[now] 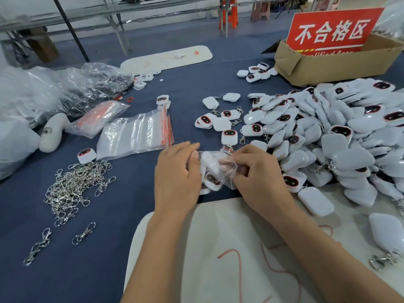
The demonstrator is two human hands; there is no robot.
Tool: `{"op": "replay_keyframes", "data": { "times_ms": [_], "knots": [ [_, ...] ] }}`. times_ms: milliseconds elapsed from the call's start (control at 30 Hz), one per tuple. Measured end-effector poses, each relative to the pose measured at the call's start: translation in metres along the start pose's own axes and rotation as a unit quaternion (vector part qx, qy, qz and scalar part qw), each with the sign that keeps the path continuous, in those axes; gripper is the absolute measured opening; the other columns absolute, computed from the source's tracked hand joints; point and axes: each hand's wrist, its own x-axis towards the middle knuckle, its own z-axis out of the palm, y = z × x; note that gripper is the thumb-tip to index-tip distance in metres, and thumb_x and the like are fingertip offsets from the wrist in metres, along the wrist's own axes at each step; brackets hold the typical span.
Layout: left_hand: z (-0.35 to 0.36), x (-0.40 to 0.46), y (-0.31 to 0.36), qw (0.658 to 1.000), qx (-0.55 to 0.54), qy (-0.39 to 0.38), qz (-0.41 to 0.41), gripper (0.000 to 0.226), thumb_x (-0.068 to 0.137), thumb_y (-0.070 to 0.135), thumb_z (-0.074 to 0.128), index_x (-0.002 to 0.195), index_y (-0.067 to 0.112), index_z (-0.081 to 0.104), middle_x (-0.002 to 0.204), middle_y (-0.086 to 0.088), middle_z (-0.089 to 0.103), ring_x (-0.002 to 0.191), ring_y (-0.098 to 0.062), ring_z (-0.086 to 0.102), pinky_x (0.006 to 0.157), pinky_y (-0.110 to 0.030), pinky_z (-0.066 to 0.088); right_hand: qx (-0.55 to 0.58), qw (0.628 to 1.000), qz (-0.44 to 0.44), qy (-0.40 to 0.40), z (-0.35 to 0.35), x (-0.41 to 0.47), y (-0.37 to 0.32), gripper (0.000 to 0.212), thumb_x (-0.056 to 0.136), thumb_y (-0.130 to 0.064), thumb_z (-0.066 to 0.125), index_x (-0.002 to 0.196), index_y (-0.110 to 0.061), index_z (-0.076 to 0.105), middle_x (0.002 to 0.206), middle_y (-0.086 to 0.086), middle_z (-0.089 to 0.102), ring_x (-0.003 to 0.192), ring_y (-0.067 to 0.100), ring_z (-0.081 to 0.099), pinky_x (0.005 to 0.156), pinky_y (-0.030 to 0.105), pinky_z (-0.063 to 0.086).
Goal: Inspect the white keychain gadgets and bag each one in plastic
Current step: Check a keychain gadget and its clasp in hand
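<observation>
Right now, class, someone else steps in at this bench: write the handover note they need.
Left hand holds a white gadget half inside a small plastic bag; right hand pinches the bag's edge. Loose gadgets are heaped at the right, empty bags and metal clips lie at the left. Left to do: seat this gadget, seal the bag, then work through the heap.

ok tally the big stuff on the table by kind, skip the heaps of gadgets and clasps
cardboard box: 1
red sign: 1
white mats: 2
stacks of empty zip bags: 2
plastic bag held by left hand and right hand: 1
total: 7
</observation>
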Motion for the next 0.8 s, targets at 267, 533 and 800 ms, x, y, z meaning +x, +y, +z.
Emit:
{"op": "replay_keyframes", "data": {
  "times_ms": [267,533,800],
  "knots": [
    [0.003,-0.001,0.005,0.998,0.018,0.000,-0.053,0.031,0.107,0.028,0.044,0.119,0.026,0.072,0.111,0.002,0.066,0.107,-0.023,0.053,0.097,-0.049,0.044,0.038,0.992,0.115,0.048,-0.008,-0.001,-0.010,0.068,0.106,-0.050,0.038,0.056,-0.008,0.058,0.067,0.004,0.063,0.082,0.022,0.056,0.079,0.043,0.046],
    [-0.003,-0.001,0.004,0.995,-0.039,0.003,-0.093,0.020,0.097,0.044,0.057,0.100,0.032,0.072,0.097,0.013,0.071,0.098,-0.012,0.063,0.095,-0.043,0.051,0.160,0.974,0.132,0.087,-0.004,-0.002,-0.005,0.018,0.100,-0.027,0.069,0.082,-0.021,0.070,0.106,0.004,0.058,0.086,0.019,0.065,0.083,0.045,0.058],
    [-0.002,-0.002,0.014,0.966,-0.239,-0.059,-0.081,0.030,0.093,0.053,0.055,0.103,0.032,0.074,0.096,0.013,0.075,0.089,-0.003,0.068,0.078,-0.016,0.050,0.278,0.955,0.038,0.098,-0.026,0.027,-0.032,0.010,0.098,-0.014,0.072,0.094,-0.005,0.072,0.099,0.024,0.068,0.079,0.019,0.062,0.077,0.037,0.052]
  ]
}}
